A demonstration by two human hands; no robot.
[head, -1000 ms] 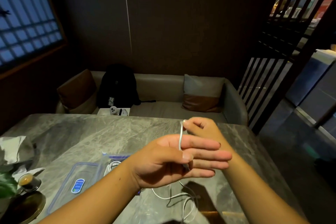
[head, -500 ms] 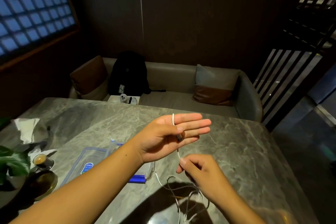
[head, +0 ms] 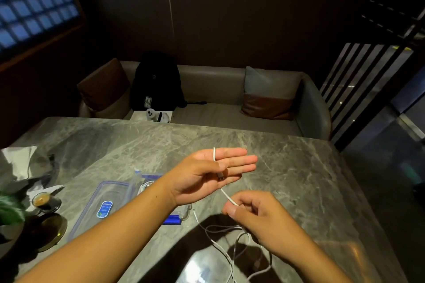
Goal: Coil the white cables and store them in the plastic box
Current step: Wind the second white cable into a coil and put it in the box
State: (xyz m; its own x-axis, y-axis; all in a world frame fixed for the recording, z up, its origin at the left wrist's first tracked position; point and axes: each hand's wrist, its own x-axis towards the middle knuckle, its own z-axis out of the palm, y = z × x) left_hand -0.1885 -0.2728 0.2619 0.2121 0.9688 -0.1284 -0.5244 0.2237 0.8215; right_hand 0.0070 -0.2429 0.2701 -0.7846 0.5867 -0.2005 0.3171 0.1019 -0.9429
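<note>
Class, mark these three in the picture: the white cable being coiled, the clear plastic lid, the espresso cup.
white cable point(head: 227, 196), head view, the slanted stretch in mid-air.
clear plastic lid point(head: 104, 208), head view, its blue label.
espresso cup point(head: 43, 200), head view, the coffee surface.

White cable point(head: 226, 197), plain, with a dark grey plug tip. Plastic box point(head: 187, 210) clear with solid blue clips point(head: 171, 220); its lid point(head: 92, 209) clear, bearing a blue-and-white oval label point(head: 104, 208).

Table point(head: 287, 156) in grey marble pattern, pale veins running through darker cloudy patches. Sofa point(head: 213, 89) greyish beige, brown cushion point(head: 103, 85) in one shade, two-tone cushion point(head: 269, 92) grey above and brown below, backpack point(head: 156, 80) black.

Window point(head: 34, 2) of blue panes in a dark grid, wall point(head: 230, 18) dark brown, screen point(head: 358, 76) of black slats striped with pale gaps, plant point(head: 9, 209) green, paper point(head: 18, 158) white, coffee point(head: 41, 200) brown.
</note>
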